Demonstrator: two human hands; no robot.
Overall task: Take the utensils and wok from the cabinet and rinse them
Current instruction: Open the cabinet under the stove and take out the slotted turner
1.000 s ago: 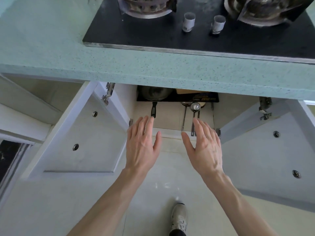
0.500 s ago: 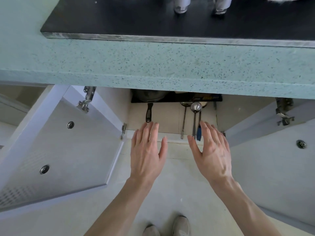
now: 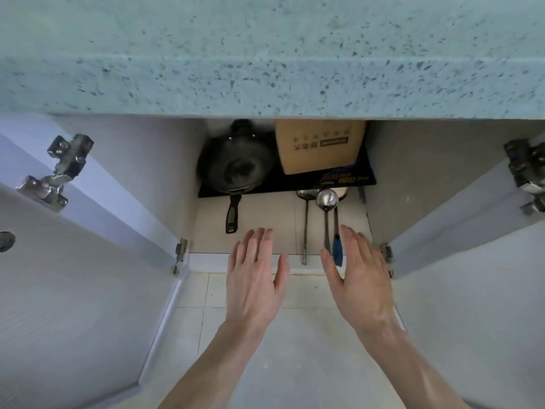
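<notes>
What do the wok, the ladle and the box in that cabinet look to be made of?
Wok: probably dark metal, dull sheen, with a black plastic-looking handle. Ladle: shiny metal, likely steel, its bowl mirror-bright. Box: brown cardboard, matt, printed.

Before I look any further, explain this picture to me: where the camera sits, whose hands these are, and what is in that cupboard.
There is no machine here. The camera is worn on a person's head and looks forward and down, so you see their own bare arms reaching out. The left hand and right hand are both open, fingers straight, holding nothing, just in front of an open cabinet under a speckled green countertop.

Both cabinet doors are swung wide. Inside, a dark wok sits at the back left, its black handle pointing toward the hands. A cardboard box stands beside it. To the right lie long-handled metal utensils, including a ladle, one with a blue grip. Nothing has been picked up yet.
</notes>
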